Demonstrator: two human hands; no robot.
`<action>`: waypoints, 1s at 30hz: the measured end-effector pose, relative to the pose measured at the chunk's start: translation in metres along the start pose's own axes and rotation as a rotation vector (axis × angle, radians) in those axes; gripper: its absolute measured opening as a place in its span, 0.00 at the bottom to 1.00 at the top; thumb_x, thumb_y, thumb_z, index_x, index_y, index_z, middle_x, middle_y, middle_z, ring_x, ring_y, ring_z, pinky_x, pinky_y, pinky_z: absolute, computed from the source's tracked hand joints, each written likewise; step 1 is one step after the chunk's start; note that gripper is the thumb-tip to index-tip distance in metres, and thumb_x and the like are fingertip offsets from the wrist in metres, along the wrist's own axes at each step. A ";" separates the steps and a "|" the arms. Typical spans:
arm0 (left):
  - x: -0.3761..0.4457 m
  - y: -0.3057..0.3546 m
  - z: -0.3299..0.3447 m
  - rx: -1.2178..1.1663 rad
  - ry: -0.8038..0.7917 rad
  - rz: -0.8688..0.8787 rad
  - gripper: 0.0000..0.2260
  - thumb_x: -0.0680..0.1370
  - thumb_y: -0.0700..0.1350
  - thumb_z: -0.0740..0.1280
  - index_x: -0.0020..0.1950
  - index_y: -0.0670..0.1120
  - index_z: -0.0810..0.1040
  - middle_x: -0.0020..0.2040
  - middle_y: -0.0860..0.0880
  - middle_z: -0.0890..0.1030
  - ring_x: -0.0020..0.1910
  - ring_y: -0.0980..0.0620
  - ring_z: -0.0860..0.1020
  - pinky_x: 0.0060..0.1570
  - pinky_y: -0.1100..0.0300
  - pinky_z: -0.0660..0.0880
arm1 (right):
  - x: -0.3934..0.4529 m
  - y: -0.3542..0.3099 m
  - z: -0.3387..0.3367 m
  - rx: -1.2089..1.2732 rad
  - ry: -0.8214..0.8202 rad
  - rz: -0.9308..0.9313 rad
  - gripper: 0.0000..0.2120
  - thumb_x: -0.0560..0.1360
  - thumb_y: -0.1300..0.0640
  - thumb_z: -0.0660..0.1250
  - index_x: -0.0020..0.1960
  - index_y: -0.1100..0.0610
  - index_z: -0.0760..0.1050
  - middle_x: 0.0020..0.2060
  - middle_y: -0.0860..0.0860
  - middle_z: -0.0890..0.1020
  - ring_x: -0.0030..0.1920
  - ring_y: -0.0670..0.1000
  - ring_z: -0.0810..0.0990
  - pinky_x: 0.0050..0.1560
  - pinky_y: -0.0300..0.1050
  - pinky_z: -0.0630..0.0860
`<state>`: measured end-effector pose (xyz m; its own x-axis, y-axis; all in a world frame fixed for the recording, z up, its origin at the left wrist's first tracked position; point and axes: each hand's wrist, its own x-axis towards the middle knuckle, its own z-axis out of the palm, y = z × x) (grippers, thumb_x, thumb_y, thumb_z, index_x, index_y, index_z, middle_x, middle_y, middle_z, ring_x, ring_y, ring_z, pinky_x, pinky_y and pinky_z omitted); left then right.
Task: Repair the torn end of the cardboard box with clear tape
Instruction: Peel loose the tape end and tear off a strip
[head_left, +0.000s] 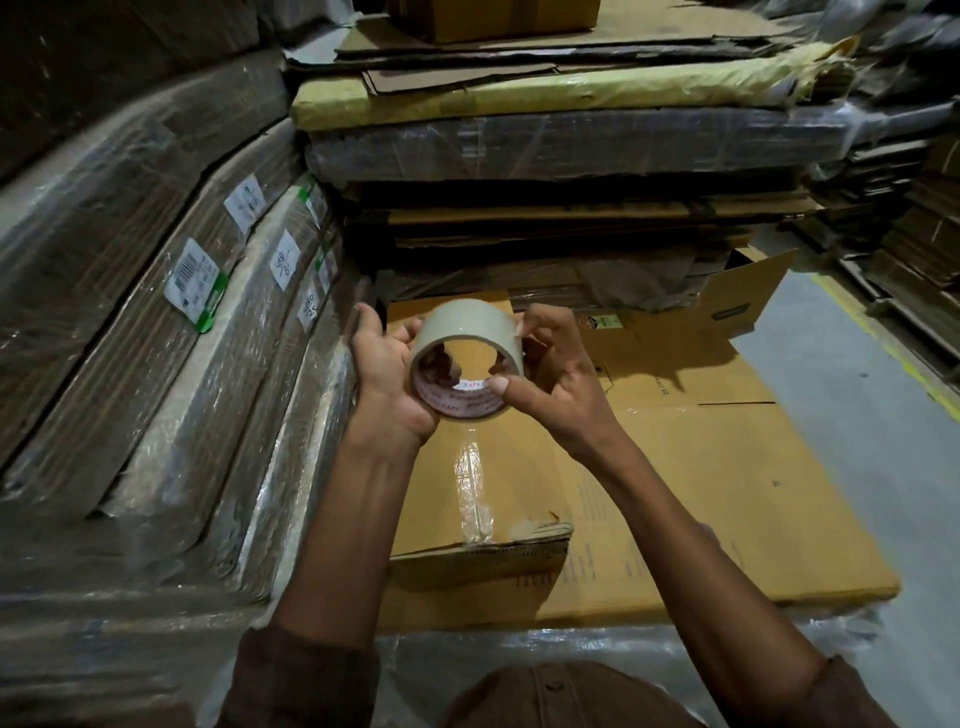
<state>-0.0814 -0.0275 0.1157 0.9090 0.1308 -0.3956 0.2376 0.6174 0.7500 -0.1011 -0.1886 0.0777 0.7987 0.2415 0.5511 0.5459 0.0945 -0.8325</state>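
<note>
Glossy plastic-wrapped bundles of cardboard (156, 322) are stacked at the left. The round, hollow roll of clear tape (467, 358) is cradled in the curled left hand (387, 374) and pinched at its rim by the right hand (550, 374), above the flat, matte brown cardboard box (701, 493). A shiny, crinkled tape strip (472, 493) is seen across the box's frayed, torn end (519, 535).

We see brown sleeves (306, 675) pushed up past the wrists, forearms bare, and a brown buttoned shirt front (566, 696).
</note>
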 end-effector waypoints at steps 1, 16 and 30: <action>-0.002 0.000 0.001 -0.022 0.002 -0.022 0.30 0.82 0.69 0.48 0.53 0.43 0.73 0.29 0.44 0.76 0.24 0.49 0.75 0.28 0.64 0.75 | 0.000 0.000 0.001 0.008 0.023 -0.004 0.18 0.72 0.54 0.72 0.57 0.44 0.68 0.52 0.65 0.70 0.45 0.56 0.75 0.43 0.44 0.75; -0.013 0.001 0.008 0.545 -0.308 0.368 0.29 0.77 0.69 0.58 0.47 0.44 0.82 0.37 0.39 0.81 0.36 0.44 0.79 0.39 0.54 0.74 | 0.008 -0.013 -0.012 -0.191 0.027 0.028 0.14 0.75 0.47 0.70 0.56 0.51 0.71 0.43 0.49 0.80 0.39 0.55 0.79 0.35 0.52 0.75; -0.011 -0.008 0.017 0.323 -0.220 0.198 0.24 0.68 0.70 0.70 0.33 0.49 0.78 0.33 0.43 0.74 0.33 0.47 0.71 0.35 0.55 0.67 | 0.002 -0.011 -0.002 -0.193 0.074 0.002 0.15 0.75 0.46 0.69 0.57 0.49 0.70 0.46 0.52 0.78 0.40 0.54 0.80 0.34 0.50 0.77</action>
<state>-0.0880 -0.0467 0.1232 0.9908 0.0317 -0.1315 0.1147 0.3184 0.9410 -0.1049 -0.1915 0.0885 0.8122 0.1697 0.5581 0.5771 -0.0946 -0.8112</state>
